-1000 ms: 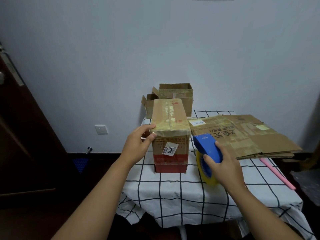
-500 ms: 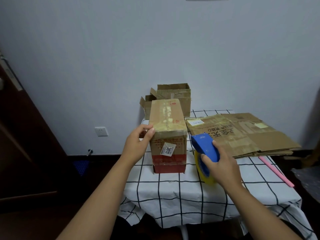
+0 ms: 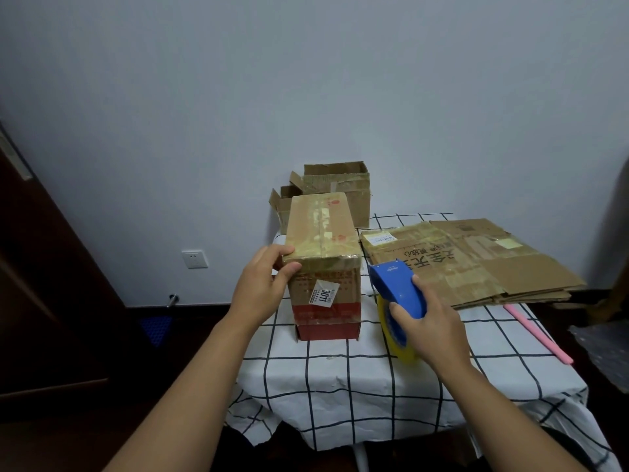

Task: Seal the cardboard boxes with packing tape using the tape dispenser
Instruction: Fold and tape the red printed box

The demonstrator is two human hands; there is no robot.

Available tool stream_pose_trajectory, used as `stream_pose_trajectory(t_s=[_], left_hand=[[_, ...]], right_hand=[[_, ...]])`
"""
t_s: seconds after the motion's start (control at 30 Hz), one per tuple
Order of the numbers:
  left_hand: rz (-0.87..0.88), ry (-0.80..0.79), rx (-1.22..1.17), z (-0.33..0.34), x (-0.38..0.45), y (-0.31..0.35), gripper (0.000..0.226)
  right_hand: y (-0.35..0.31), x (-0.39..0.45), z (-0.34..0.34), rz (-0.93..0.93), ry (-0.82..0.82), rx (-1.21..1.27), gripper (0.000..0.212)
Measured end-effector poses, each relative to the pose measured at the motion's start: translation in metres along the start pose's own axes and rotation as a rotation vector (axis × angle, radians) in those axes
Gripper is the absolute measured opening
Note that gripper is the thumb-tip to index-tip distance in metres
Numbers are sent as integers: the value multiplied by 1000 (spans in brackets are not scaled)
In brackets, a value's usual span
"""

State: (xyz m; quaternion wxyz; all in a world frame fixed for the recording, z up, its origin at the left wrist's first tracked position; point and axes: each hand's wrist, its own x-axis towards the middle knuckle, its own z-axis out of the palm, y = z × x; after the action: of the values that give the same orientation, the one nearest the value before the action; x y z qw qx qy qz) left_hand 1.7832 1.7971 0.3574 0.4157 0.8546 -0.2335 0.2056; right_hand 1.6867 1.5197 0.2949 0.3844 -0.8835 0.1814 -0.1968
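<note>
A tall cardboard box (image 3: 323,243) with a red base and a white 3011 sticker stands on the checked tablecloth. Yellowish tape runs along its closed top seam. My left hand (image 3: 263,284) grips its near left top corner, thumb on the front face and fingers over the top edge. To the box's right, my right hand (image 3: 429,327) holds a blue tape dispenser (image 3: 398,287) with a yellow tape roll (image 3: 396,338) beneath it. The dispenser's nose points toward the box but stays apart from it.
Two open cardboard boxes (image 3: 340,189) stand at the table's back against the wall. A stack of flattened cardboard (image 3: 476,260) covers the right rear of the table (image 3: 340,379). A pink stick (image 3: 537,332) lies near the right edge. A dark door is at left.
My left hand has slid onto the box's near left top corner and now grips it. The right hand with the dispenser has barely moved.
</note>
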Motion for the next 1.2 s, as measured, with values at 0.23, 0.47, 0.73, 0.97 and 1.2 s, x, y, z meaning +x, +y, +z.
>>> stream_pose_trajectory(t_s=[0.23,0.47,0.73,0.97,1.2], left_hand=[[-50,48,135,6,5,16,49],[-79,126,166,24,5,17,61],[-46,133,202,25,2,23,68],[28,156,498,20,12,42,68],[241,24,558,39,22,56,56]], right_hand=[[2,-1,2,-3,9,-5,69],[2,-2,1,6,3,4,69],[2,-1,0,6,-5,10,69],[2,-1,0,-1,-7,1,70],[3,-2,0,-6,-8,-2,70]])
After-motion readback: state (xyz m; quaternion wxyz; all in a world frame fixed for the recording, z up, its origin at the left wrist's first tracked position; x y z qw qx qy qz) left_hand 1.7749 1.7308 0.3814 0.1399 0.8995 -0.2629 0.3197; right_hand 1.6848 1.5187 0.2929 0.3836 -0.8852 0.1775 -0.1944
